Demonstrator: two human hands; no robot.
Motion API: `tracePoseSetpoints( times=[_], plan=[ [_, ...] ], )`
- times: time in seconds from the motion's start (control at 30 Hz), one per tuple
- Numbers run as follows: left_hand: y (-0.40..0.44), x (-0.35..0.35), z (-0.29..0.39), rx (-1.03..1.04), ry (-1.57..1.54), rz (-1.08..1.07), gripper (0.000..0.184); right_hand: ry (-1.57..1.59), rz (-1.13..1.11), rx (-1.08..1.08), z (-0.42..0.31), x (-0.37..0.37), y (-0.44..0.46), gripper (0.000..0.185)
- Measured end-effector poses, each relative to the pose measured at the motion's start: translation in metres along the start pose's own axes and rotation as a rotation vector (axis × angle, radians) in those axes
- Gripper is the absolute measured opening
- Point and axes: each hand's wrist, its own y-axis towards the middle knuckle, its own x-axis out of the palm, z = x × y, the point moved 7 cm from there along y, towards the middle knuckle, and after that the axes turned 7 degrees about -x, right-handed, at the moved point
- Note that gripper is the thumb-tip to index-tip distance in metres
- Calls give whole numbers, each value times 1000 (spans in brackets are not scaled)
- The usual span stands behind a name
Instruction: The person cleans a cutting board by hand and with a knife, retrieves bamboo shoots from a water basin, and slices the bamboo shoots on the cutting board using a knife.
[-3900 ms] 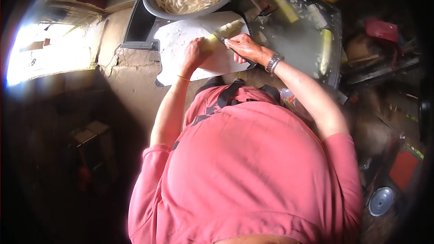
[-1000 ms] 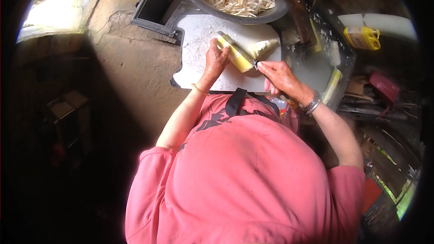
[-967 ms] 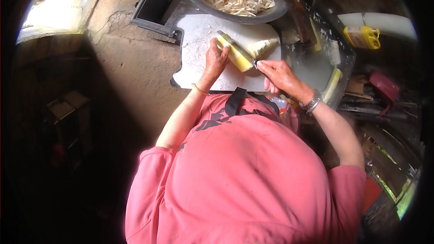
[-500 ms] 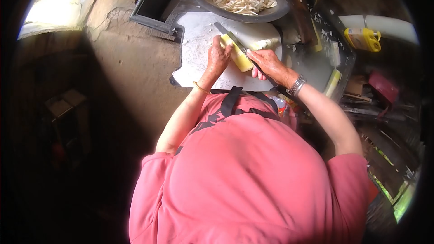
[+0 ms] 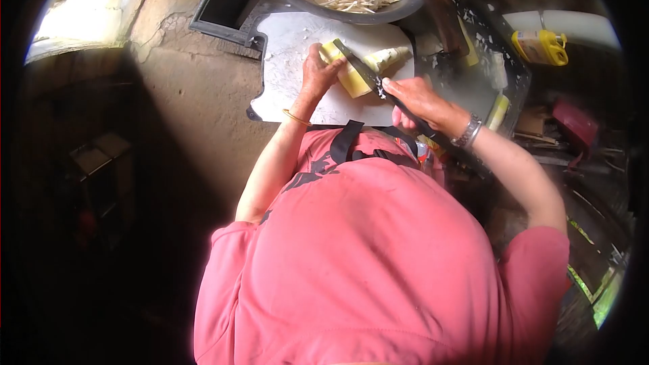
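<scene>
On the white cutting board (image 5: 287, 54) lies a yellow-green piece of stalk (image 5: 353, 82), held at its upper left by my left hand (image 5: 318, 74). My right hand (image 5: 424, 105) is wrapped round the handle of a dark knife (image 5: 358, 65). The blade runs up and left along the top of the stalk piece, its tip close to my left fingers. White bits cling to the blade near the handle. A paler tapered piece (image 5: 387, 59) rests on the board just beyond the knife.
A metal basin (image 5: 341, 15) full of pale cut strips stands behind the board. Right of the board are a long yellow-green piece (image 5: 498, 112) and pale scraps on a dark surface. Farther right are a yellow jug (image 5: 541, 48) and a pink object (image 5: 574, 122).
Compared with half a second ago, my right hand has drawn back down and right, with the knife. My left hand still holds the stalk piece. The view has shifted slightly.
</scene>
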Motion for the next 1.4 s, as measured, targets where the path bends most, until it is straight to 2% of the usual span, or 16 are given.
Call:
tracePoseSetpoints(
  times=[0.17,0.23,0.33,0.5,0.57,0.63,0.73,0.8,0.9,0.93,1.07,1.13,1.17,1.23,1.3,1.4],
  plan=[
    [2,-3,1,23,30,-7,64,8,67,-120,54,25,31,48],
    [0,-5,3,25,27,-27,66,4,127,-244,55,30,36,47],
    [-6,-9,2,22,-132,-157,70,-4,135,-248,66,32,31,44],
    [-9,-23,5,-67,-71,-223,73,-67,103,-264,85,19,4,40],
    [-22,-26,8,-119,-191,-224,74,-97,155,-261,91,13,-10,40],
    [-30,-24,15,-120,-222,-205,77,-140,205,-279,99,7,-18,42],
    [-24,-21,2,-181,-101,-81,70,-211,255,-288,109,2,-25,44],
    [-6,-27,-2,103,226,199,58,-231,294,-321,108,4,-30,45],
    [-4,-31,-8,11,171,194,48,-223,357,-361,115,4,-32,47],
    [3,-34,-15,0,2,92,51,-196,379,-370,120,4,-32,48],
    [-8,-58,0,-48,-105,69,54,-203,391,-362,141,3,-28,50],
    [0,-73,-1,-17,-92,80,54,-434,463,-573,135,3,-30,51],
    [4,-78,-1,13,-81,87,54,-434,460,-575,140,3,-29,51],
    [3,-82,7,47,-105,103,55,-412,383,-411,138,4,-29,51],
    [3,-85,7,-9,34,143,52,-346,388,-398,122,5,-37,51],
    [8,-86,4,23,111,162,50,-268,392,-367,117,3,-41,50]
  ],
)
